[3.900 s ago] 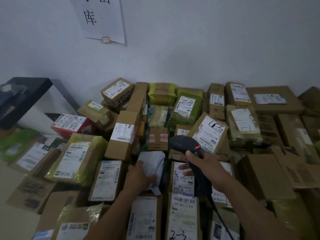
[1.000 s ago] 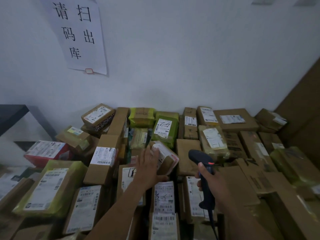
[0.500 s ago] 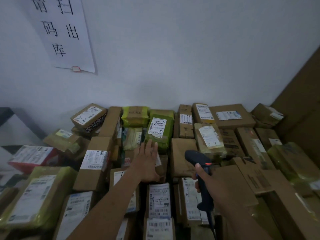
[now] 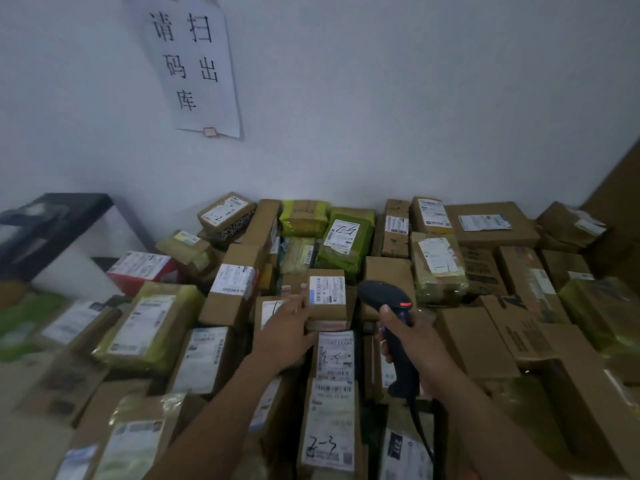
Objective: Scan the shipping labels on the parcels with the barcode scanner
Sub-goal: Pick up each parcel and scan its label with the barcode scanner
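A heap of cardboard and green-wrapped parcels with white shipping labels fills the floor against the wall. My left hand grips the near left side of a small brown box, whose white label faces up. My right hand holds the handle of a black barcode scanner. The scanner head sits just right of that box, and its cable runs down toward me. A parcel marked "2-3" lies near me between my arms.
A paper notice with handwritten characters hangs on the white wall. A dark table stands at the left. Large plain cartons crowd the right side up to a brown panel. Green bagged parcels lie in the middle back.
My left hand has gone from lying flat on the small box to gripping its side, with the label now facing up. The scanner stays beside it. The camera has swung right.
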The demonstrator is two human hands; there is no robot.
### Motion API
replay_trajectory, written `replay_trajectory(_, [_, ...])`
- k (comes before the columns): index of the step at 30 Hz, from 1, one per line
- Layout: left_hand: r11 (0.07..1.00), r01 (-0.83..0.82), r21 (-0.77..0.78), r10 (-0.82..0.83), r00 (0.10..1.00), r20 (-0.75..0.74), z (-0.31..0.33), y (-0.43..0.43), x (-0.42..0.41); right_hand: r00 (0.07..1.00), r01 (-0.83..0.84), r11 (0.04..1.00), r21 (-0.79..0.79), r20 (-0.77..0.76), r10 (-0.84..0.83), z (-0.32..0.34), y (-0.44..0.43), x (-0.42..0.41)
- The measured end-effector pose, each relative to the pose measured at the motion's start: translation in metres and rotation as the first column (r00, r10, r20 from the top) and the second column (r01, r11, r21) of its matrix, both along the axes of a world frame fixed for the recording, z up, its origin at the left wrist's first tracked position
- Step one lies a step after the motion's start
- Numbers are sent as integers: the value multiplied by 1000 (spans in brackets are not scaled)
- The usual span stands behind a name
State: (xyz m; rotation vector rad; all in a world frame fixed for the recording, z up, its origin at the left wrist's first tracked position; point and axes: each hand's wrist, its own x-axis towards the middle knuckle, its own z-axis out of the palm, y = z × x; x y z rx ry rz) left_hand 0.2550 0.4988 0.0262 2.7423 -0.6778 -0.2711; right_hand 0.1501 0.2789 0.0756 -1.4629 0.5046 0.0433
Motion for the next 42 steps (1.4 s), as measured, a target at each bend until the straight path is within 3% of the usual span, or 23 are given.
replay_trajectory(4, [931, -356, -85, 348, 932, -99, 1, 47, -76, 991, -135, 990, 35, -9, 135, 7, 31, -20])
replay_trajectory(8, [792, -599, 120, 610, 770, -185, -5, 68, -134, 967, -255, 966, 45, 6, 255, 7, 55, -41])
replay_trajectory(14, [692, -661, 292, 709, 698, -102, -10, 68, -166, 937, -349, 937, 13, -17, 349, 1, 67, -74])
replay_trajectory(21, [639, -713, 287, 769, 603, -213, -9, 64, -189, 941, -339, 940, -33, -30, 338, -5, 57, -102])
replay_trajectory(25, [657, -750, 77, 735, 615, -285, -13, 69, -209, 957, -287, 958, 5, -27, 287, -10, 66, -111])
replay_trajectory(32, [542, -803, -247, 788, 588, -182, 7, 81, -247, 936, -345, 916, 203, -1, 352, -3, 110, -121])
replay_trajectory(37, [513, -641, -570, 746, 662, -73, 32, 85, -267, 940, -328, 866, 378, 39, 339, 2, 135, -125])
replay_trajectory(39, [486, -595, -640, 700, 704, -123, 39, 87, -268, 945, -316, 864, 393, 47, 324, 3, 137, -126])
replay_trajectory(42, [380, -650, -658, 696, 669, -260, 49, 91, -262, 954, -296, 868, 398, 78, 290, 2, 136, -128])
